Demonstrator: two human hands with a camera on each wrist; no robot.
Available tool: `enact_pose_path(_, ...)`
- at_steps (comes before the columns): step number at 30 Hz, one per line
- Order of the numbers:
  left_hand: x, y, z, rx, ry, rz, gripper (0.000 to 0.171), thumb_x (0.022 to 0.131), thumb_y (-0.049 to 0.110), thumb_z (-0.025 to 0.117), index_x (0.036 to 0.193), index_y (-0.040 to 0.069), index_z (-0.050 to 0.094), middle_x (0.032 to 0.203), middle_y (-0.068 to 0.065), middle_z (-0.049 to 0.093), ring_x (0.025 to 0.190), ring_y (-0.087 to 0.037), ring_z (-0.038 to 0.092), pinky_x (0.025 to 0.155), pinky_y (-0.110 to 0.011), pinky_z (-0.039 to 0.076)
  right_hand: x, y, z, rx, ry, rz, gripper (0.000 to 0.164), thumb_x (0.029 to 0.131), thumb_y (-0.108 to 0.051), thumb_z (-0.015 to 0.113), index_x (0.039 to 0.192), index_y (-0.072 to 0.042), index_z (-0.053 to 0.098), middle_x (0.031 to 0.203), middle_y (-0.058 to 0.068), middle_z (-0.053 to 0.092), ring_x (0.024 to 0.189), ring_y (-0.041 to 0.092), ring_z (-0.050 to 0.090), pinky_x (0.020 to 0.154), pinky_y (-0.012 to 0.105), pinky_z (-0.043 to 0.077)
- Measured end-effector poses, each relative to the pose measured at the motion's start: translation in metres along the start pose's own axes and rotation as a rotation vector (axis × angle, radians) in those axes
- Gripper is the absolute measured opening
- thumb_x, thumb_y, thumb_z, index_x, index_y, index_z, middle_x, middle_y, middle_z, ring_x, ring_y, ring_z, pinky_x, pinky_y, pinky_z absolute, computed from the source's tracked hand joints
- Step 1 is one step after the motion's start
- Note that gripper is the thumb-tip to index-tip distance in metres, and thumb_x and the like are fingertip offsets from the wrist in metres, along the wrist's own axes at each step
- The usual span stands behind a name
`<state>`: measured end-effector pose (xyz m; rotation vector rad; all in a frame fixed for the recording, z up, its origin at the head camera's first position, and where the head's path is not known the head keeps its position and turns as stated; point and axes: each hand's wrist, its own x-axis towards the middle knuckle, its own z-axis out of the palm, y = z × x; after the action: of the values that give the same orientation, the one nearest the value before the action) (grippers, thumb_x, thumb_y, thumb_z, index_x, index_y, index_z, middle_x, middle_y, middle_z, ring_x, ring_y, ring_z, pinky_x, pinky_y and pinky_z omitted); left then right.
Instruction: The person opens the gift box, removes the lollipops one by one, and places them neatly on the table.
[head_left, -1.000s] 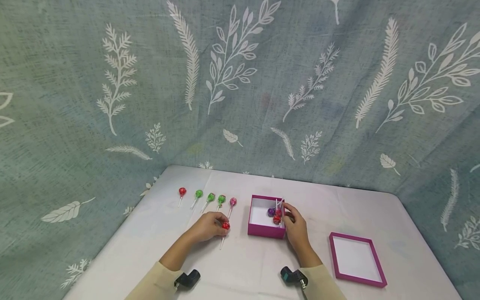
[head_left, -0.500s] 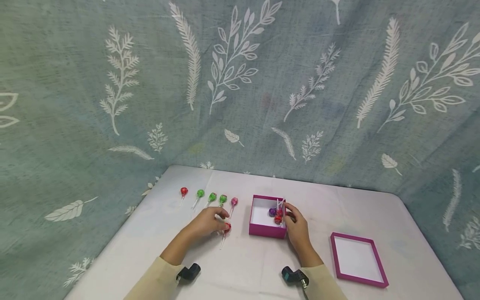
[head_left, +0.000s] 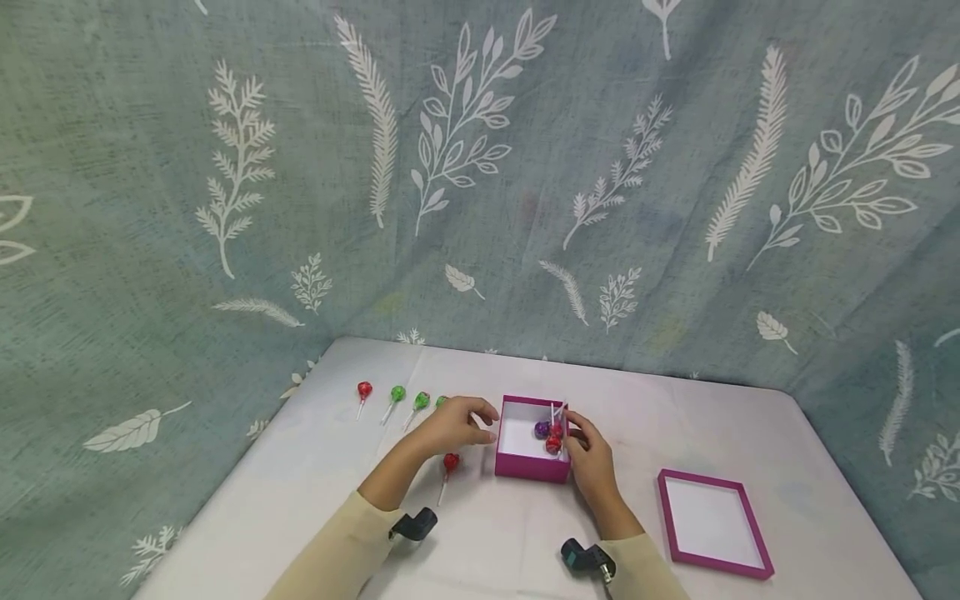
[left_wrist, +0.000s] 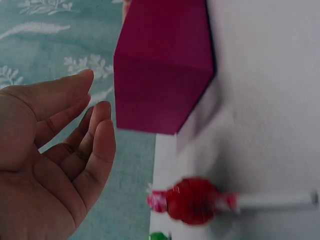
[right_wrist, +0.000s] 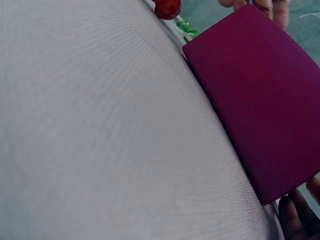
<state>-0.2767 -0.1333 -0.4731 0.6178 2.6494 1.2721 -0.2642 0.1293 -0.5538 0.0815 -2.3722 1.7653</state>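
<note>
A magenta box (head_left: 531, 467) with a white inside stands uncovered at mid-table. In it lie a purple lollipop (head_left: 542, 429) and red-pink ones (head_left: 553, 444), sticks leaning toward the far right corner. My left hand (head_left: 452, 427), with nothing in it, is beside the box's left wall; the left wrist view shows its thumb and fingers loosely bent and apart. A red lollipop (head_left: 450, 462) lies on the table just below that hand. My right hand (head_left: 592, 467) rests its fingertips against the box's right wall, index finger at the far corner and thumb nearer.
To the left is a row of lollipops: a red one (head_left: 364, 388), then green ones (head_left: 397, 392), the row's right end hidden by my left hand. The magenta lid (head_left: 716, 522) lies inside-up at the right. A leaf-patterned cloth (head_left: 480, 208) hangs behind the white table.
My left hand has let go of the red lollipop, leaving it on the table, and has moved right and away from me to the box's left side. My right hand stays at the box.
</note>
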Motion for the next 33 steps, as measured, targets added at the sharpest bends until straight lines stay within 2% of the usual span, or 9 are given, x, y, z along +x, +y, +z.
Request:
enact_pose_path(7,0.012,0.02,0.017,0.011,-0.058,0.055,0.027,0.084,0.016,0.078,0.107,0.004,0.07,0.098,-0.008,0.067,0.079,-0.012,0.061,0.07,-0.029,0.051,0.0,-0.001,0.001,-0.002,0.0,0.006,0.045,0.092,-0.011,0.051,0.134,-0.025,0.057,0.139,-0.001,0.052,0.121,0.023,0.052,0.099,0.048,0.042)
enact_pose_path(16,0.024,0.045,0.037,0.007,-0.091,0.08,0.02,0.084,0.014,0.078,0.101,0.007,0.073,0.078,0.007,0.065,0.072,-0.008,0.06,0.065,-0.026,0.051,0.0,0.0,-0.001,-0.007,0.003,0.001,0.045,0.091,-0.011,0.051,0.134,-0.025,0.057,0.138,0.0,0.053,0.12,0.024,0.053,0.098,0.049,0.043)
enact_pose_path(24,0.032,0.051,0.061,0.048,-0.116,0.093,0.016,0.08,0.013,0.081,0.094,0.008,0.075,0.074,0.01,0.063,0.067,-0.005,0.057,0.061,-0.022,0.049,0.0,0.0,-0.002,-0.011,0.006,-0.045,0.047,0.089,-0.008,0.052,0.135,-0.02,0.058,0.137,0.004,0.055,0.115,0.026,0.057,0.091,0.048,0.048)
enact_pose_path(30,0.035,0.053,0.07,0.121,-0.113,0.083,0.013,0.081,0.019,0.081,0.09,0.013,0.076,0.072,0.012,0.063,0.067,-0.005,0.056,0.062,-0.021,0.048,-0.001,-0.001,-0.003,-0.002,0.007,-0.054,0.048,0.088,-0.009,0.052,0.134,-0.022,0.058,0.135,0.002,0.056,0.11,0.024,0.06,0.082,0.038,0.049)
enact_pose_path(33,0.035,0.054,0.071,0.151,-0.114,0.078,0.008,0.082,0.021,0.08,0.088,0.017,0.077,0.073,0.014,0.063,0.069,-0.004,0.056,0.065,-0.021,0.048,0.0,-0.001,-0.003,0.001,0.005,-0.057,0.048,0.088,-0.009,0.052,0.133,-0.023,0.059,0.134,0.002,0.056,0.109,0.023,0.06,0.082,0.038,0.05)
